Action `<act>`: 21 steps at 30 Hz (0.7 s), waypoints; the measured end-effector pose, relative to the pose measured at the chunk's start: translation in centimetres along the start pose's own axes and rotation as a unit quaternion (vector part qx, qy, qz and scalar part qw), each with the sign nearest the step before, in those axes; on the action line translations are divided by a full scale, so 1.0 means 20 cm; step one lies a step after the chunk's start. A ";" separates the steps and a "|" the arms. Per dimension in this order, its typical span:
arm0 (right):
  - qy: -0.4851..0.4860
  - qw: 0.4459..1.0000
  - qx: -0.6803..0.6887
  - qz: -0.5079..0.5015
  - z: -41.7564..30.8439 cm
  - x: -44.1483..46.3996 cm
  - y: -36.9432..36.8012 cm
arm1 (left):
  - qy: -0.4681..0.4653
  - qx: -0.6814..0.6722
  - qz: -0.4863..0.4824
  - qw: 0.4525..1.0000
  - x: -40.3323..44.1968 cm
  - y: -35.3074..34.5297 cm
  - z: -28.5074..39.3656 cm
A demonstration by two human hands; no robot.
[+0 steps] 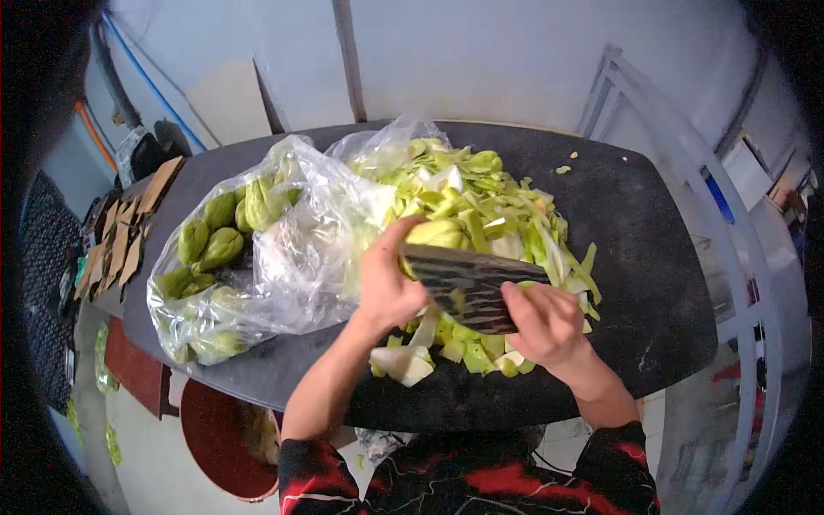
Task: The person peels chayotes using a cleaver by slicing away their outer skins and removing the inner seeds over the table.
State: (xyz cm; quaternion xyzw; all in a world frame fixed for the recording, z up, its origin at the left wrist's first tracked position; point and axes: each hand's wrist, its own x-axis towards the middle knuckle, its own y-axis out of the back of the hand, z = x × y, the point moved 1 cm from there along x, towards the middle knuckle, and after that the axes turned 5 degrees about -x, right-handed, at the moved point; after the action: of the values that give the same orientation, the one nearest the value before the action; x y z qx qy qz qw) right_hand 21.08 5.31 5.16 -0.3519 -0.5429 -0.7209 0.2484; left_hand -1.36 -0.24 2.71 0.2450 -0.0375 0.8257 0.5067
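Note:
My left hand (388,279) is wrapped round a pale green chayote (439,233), its thumb along the near side. My right hand (549,324) grips a broad knife (472,287) whose dark, streaked blade lies across the chayote's near side and hides part of it. The knife's handle is covered by my fingers. Beneath and behind both hands spreads a heap of green peels and cut pieces (506,202). To the left, a clear plastic bag (313,232) holds several whole chayotes (221,247).
The dark table (635,257) has a rounded edge near my body. A red bucket (199,446) stands on the floor at lower left. Torn cardboard (129,232) lies past the left edge. A pale metal rail (678,120) rises at right, and a wall closes the back.

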 end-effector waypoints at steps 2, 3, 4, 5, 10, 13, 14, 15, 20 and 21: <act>0.024 0.999 -0.036 -0.016 -0.02 0.03 0.00 | -0.024 -0.041 -0.010 0.999 -0.02 -0.04 -0.02; 0.030 0.998 -0.043 -0.035 -0.02 0.04 0.00 | -0.017 -0.040 -0.013 0.999 -0.03 -0.06 -0.04; 0.036 0.997 -0.048 -0.056 -0.03 0.04 -0.01 | -0.017 -0.045 -0.014 0.999 -0.03 -0.06 -0.06; 0.037 0.996 -0.050 -0.060 -0.03 0.04 -0.01 | -0.024 -0.021 -0.012 0.999 -0.03 -0.06 -0.07; 0.076 0.995 -0.054 -0.040 -0.04 0.09 -0.05 | -0.050 -0.011 0.007 0.999 -0.03 -0.01 -0.11; 0.072 0.997 -0.028 -0.023 0.00 0.05 -0.15 | -0.026 0.032 0.028 0.999 -0.04 0.05 -0.09; 0.035 0.994 -0.076 -0.071 0.04 0.04 -0.19 | -0.016 0.070 0.038 0.997 -0.06 0.07 -0.09; -0.018 0.993 -0.071 -0.098 0.10 0.00 -0.26 | 0.010 0.049 0.027 0.998 -0.05 0.09 -0.09; -0.091 0.987 -0.060 -0.121 0.21 -0.02 -0.30 | 0.008 0.033 0.011 0.999 -0.04 0.11 -0.09; -0.099 0.988 -0.052 -0.111 0.19 -0.01 -0.29 | 0.081 -0.018 0.021 0.996 -0.04 0.11 -0.10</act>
State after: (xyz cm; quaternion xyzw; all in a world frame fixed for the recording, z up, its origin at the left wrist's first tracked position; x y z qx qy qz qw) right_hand 17.77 10.69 2.17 -0.3712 -0.5626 -0.7328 0.0933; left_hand -3.74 -1.34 0.93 0.1672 -0.0160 0.8526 0.4948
